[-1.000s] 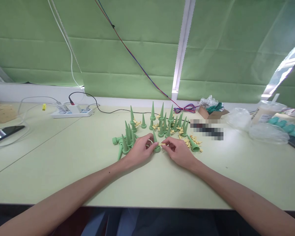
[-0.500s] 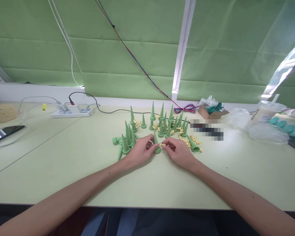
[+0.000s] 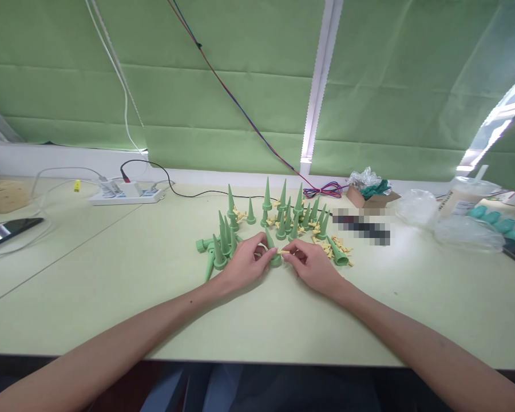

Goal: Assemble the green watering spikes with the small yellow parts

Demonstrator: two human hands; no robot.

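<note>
My left hand (image 3: 251, 257) grips a green cone (image 3: 270, 239) just above the table, its tip leaning slightly left. Between thumb and fingers, my right hand (image 3: 311, 263) pinches a small yellow piece (image 3: 285, 252) against the cone's right side, near its base. Several green cones stand behind my hands, some with yellow pieces on or around them. Left of my left hand is a group of green cones (image 3: 219, 255), some lying down. Loose yellow pieces (image 3: 343, 245) lie right of my right hand around a fallen green cone (image 3: 339, 253).
A white power strip (image 3: 126, 197) and a dark tablet (image 3: 9, 232) are on the left. At the back right are a cardboard box (image 3: 371, 198), plastic bags (image 3: 417, 207), a cup (image 3: 457, 200) and teal parts (image 3: 504, 224). Cables run along the back.
The cone in my left hand has tilted a little further left, its tip shifting. My right hand stays close beside it with the yellow piece.
</note>
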